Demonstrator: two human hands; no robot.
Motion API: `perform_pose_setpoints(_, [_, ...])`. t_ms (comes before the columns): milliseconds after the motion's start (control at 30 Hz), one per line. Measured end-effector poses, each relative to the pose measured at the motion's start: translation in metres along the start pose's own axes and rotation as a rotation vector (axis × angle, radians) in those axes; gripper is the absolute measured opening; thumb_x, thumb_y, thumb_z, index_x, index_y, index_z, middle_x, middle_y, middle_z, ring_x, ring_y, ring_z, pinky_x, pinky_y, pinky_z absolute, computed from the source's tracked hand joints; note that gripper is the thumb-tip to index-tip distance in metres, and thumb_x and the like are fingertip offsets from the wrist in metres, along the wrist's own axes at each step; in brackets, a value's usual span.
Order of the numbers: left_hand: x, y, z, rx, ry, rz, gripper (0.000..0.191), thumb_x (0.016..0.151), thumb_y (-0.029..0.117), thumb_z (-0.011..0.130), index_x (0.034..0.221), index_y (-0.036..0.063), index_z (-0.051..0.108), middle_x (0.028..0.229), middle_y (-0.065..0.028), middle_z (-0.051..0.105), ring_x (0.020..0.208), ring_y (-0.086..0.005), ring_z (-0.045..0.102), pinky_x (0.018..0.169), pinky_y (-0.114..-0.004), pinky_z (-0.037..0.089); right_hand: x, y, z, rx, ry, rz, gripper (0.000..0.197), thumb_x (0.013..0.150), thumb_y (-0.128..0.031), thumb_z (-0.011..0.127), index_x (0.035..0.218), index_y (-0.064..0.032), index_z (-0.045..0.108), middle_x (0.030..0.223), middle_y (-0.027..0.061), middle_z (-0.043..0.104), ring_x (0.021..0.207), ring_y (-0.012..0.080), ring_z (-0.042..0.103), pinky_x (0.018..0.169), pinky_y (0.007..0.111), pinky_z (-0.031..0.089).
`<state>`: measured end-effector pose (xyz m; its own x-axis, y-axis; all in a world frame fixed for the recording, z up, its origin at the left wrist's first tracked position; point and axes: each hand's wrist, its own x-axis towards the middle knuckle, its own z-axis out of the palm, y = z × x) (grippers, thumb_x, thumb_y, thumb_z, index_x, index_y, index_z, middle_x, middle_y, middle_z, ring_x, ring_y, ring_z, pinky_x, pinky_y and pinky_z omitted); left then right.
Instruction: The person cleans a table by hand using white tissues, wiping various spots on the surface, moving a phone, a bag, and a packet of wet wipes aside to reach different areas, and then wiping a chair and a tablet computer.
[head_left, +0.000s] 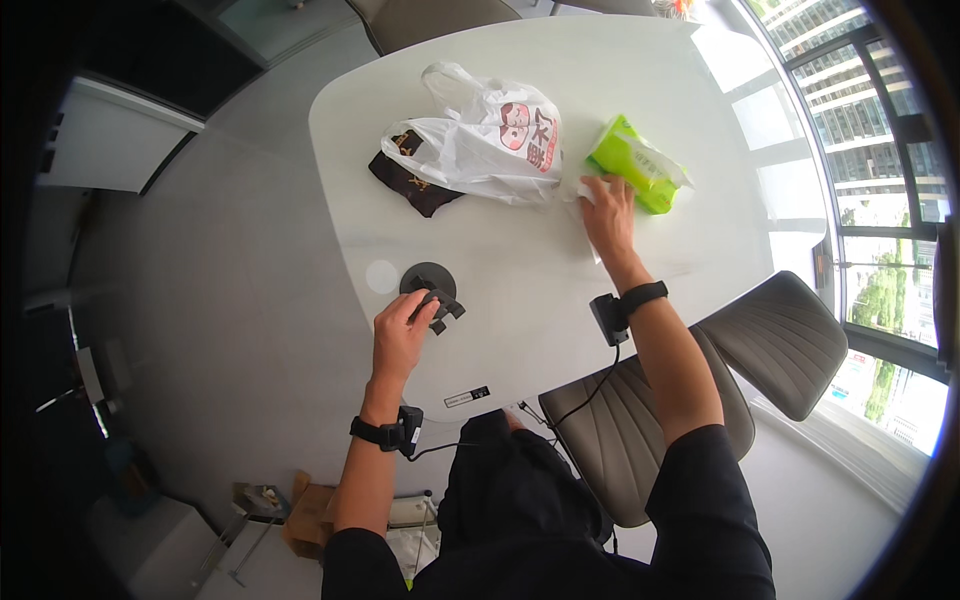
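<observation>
My left hand grips a black phone stand by its upper cradle. The stand's round base rests on the white table close to its left edge. Farther right, my right hand has its fingers bent around a crumpled white tissue, part of which shows below the hand along the tabletop. Just beyond those fingers lies a green soft pack of tissues, tilted on the table. Whether the fingertips touch the pack is hard to see.
A white plastic bag bearing print lies at the table's far side, with a dark printed pouch partly under it. A small label is stuck near the front edge. Grey-brown chairs stand at right; a cardboard box sits on the floor.
</observation>
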<state>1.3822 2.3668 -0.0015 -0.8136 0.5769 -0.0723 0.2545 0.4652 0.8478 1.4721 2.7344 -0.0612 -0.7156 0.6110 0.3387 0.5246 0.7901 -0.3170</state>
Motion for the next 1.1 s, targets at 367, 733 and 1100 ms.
perform_pose_setpoints(367, [0.004,0.003,-0.012,0.02,-0.05,-0.023,0.016,0.091,0.009,0.075,0.101,-0.0021,0.07,0.08,-0.0119,0.067,0.066,-0.0223,0.061,0.059,-0.032,0.048,-0.141,-0.153,-0.012,0.285,-0.34,-0.107,0.036,0.083,-0.006,0.061,0.118,-0.0092,0.057,0.123,0.0158,0.052,0.111,0.0358,0.051,0.097,0.046,0.044])
perform_pose_setpoints(733, [-0.023,0.018,-0.105,0.141,0.167,-0.061,0.017,0.092,0.01,0.074,0.1,-0.0046,0.071,0.077,-0.0077,0.064,0.066,-0.0142,0.058,0.061,-0.028,0.046,-0.099,-0.113,-0.009,0.215,-0.244,-0.049,0.034,0.084,-0.008,0.063,0.118,-0.0104,0.06,0.123,0.0162,0.054,0.11,0.0363,0.052,0.093,0.047,0.045])
perform_pose_setpoints(1100, [-0.021,0.075,-0.124,-0.01,0.28,0.025,0.015,0.094,0.009,0.074,0.102,-0.0046,0.073,0.085,-0.0038,0.064,0.063,-0.0072,0.054,0.054,-0.021,0.045,-0.221,-0.205,-0.019,0.516,-0.628,-0.619,0.013,0.093,-0.018,0.055,0.104,-0.0154,0.061,0.114,0.0099,0.057,0.106,0.0292,0.056,0.094,0.041,0.047])
